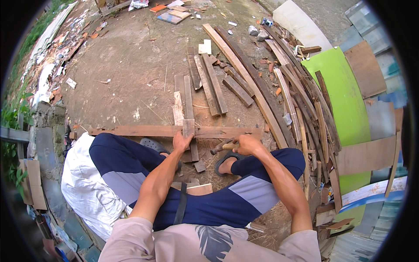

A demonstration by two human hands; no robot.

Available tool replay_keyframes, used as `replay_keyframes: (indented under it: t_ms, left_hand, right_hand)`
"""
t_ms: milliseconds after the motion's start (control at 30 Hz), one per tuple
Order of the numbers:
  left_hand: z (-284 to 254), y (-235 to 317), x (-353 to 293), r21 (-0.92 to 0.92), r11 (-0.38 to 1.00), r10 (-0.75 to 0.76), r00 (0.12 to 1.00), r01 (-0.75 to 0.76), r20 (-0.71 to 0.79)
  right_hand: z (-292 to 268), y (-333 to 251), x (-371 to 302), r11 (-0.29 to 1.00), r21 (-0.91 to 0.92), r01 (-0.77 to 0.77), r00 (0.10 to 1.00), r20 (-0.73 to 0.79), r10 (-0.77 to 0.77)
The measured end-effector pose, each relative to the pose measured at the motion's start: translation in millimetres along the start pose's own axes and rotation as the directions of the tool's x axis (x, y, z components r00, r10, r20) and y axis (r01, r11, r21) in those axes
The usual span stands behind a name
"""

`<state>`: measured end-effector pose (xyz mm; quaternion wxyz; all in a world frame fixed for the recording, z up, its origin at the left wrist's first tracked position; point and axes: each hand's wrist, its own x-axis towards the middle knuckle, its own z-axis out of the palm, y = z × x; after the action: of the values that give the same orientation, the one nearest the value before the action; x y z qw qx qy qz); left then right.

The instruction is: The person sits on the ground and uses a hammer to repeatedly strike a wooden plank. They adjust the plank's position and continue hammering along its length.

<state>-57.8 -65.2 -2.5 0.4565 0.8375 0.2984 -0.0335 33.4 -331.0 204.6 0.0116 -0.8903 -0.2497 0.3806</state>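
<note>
1. Gripping: your right hand is closed around the wooden handle of a small hammer, dark metal head pointing left, held low just above the ground near your right foot.
2. Your left hand is pressed down, fingers curled over the near end of a short weathered brown wooden slat. Clamped by palm and fingers, not lifted.
3. That slat lies upright in the view, crossing on top of a long reddish-brown wooden plank that runs left to right in front of your knees. The two touch at the crossing.
4. Slat look: rough, grey-brown, squared end, dusty surface. Can't tell if any nail is in it, too small.
5. Hammer head sits just right of the slat, apart from it, near the long plank's near edge.
6. You're seated low, legs in navy trousers with grey panels, grey sandals on bare dirt ground.
7. Beyond the plank: a loose group of short dark wooden boards lying flat, well apart from your hands.
8. Right side: pile of long thin wood strips against a bright green curved panel.
9. Left of your leg: white plastic sack.
</note>
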Motion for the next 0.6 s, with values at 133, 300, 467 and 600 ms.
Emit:
replay_keyframes:
  t_ms: [133,300,467,600]
  left_hand:
    - [-1.0,-2.1,1.0,0.010,0.998,0.057,0.998,-0.057,-0.010]
    - [-1.3,-3.4,3.5,0.009,0.997,0.080,0.997,-0.080,0.017]
    - [-3.3,0.5,1.1,0.033,0.999,0.033,0.999,-0.033,0.013]
    - [-6.4,1.6,-0.3,-0.013,0.997,0.071,0.996,-0.071,0.054]
  right_hand:
    - [4.7,7.2,7.4,0.997,-0.067,-0.035,0.999,-0.045,0.032]
    - [8.9,18.7,22.5,0.998,-0.046,-0.044,0.995,-0.096,0.039]
    - [9.9,17.5,33.2,0.998,0.060,-0.013,0.997,-0.074,0.017]
    - [0.8,4.9,31.9,0.995,0.088,-0.035,0.999,-0.029,0.038]
